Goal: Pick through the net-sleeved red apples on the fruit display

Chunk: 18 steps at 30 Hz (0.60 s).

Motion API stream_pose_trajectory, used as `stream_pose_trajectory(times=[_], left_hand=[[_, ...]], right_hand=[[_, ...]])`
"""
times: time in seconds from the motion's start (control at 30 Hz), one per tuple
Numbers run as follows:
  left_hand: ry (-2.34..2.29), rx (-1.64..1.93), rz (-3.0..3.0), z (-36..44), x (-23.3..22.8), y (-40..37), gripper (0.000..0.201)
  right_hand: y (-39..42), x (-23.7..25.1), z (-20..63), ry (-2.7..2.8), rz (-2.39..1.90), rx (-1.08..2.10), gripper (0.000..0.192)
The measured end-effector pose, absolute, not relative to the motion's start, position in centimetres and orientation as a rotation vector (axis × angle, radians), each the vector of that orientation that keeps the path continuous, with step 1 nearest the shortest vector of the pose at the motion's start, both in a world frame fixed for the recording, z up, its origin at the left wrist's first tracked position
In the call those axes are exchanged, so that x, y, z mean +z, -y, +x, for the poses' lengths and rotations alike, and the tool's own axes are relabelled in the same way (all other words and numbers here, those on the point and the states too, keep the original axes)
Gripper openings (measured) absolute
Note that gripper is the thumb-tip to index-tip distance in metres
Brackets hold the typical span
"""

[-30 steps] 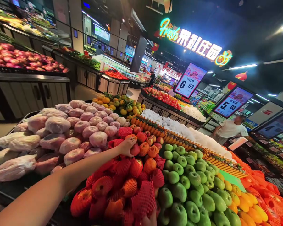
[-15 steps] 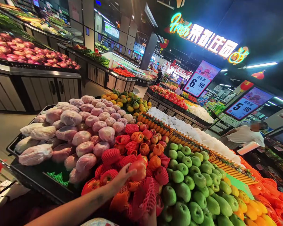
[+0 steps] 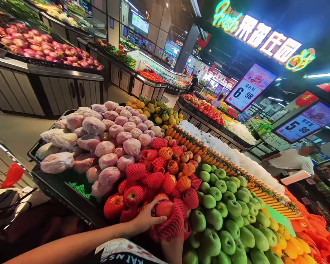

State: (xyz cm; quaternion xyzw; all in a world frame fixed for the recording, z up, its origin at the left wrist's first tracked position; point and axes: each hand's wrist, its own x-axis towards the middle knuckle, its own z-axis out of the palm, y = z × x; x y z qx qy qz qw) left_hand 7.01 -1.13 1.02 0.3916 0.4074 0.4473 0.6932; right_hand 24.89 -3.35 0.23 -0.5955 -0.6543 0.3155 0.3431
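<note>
Left hand (image 3: 148, 217) has a bare red apple (image 3: 165, 208) gripped, thumb in front along the near side, fingers round the far side. Apple sits at the mouth of a red foam net (image 3: 176, 219), low centre of view, just above the netted apples (image 3: 139, 196) on the bench (image 3: 57, 194). Right hand (image 3: 173, 247) comes up from below with the net spread over it; mesh hides the fingers, so can't tell how tightly they're closed. Left forearm crosses from lower left, over a printed garment (image 3: 126, 253). Netted apples are in red and orange sleeves, heaped around and beyond both hands; small bare apples (image 3: 185, 156) behind them. Green apples (image 3: 222, 216) directly right of the net, yellow fruit (image 3: 293, 244) further right. Wrapped pinkish fruit (image 3: 107, 146) left of the netted pile, leafy citrus (image 3: 156, 112) at the back. Orange ridged divider (image 3: 209, 150) runs along the far side, white-wrapped fruit (image 3: 214, 141) beyond it. Two price screens overhead: 6.98 screen (image 3: 250, 88), 5.98 screen (image 3: 305, 123). Lit "Fresh" sign (image 3: 258, 36) above those. Person in a white top (image 3: 288, 162) at far right, well apart from both hands.
</note>
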Motion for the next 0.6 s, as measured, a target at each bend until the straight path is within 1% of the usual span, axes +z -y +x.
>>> stream_pose_trajectory(times=[0.07, 0.2, 0.23, 0.33, 0.4, 0.5, 0.53, 0.6], left_hand=[[-0.885, 0.985, 0.886, 6.9, 0.6, 1.1, 0.091], [-0.825, 0.914, 1.058, 6.1, 0.8, 1.7, 0.082], [-0.831, 0.881, 1.104, 6.0, 1.0, 2.0, 0.082], [-0.925, 0.786, 1.189, 5.9, 1.7, 2.6, 0.097], [-0.993, 0.77, 1.171, 6.2, 1.8, 2.8, 0.101], [-0.987, 0.832, 1.075, 6.7, 1.3, 2.5, 0.089], [-0.956, 0.862, 1.036, 6.8, 1.0, 2.4, 0.085], [-0.877, 0.911, 0.937, 6.8, 0.6, 2.1, 0.076]], right_hand=[[3.3, 0.6, 24.9, 1.758, -1.595, 0.751, 0.059], [3.6, 0.9, 25.1, 1.821, -1.591, 0.857, 0.056], [3.7, 1.0, 25.2, 1.841, -1.582, 0.895, 0.054], [4.2, 1.7, 25.1, 1.897, -1.57, 0.957, 0.042], [4.3, 2.3, 24.8, 1.903, -1.54, 0.969, 0.043], [4.2, 3.1, 24.9, 1.845, -1.418, 1.036, 0.058], [4.2, 3.3, 25.3, 1.804, -1.399, 1.065, 0.059], [4.0, 3.7, 26.6, 1.728, -1.433, 1.145, 0.051]])
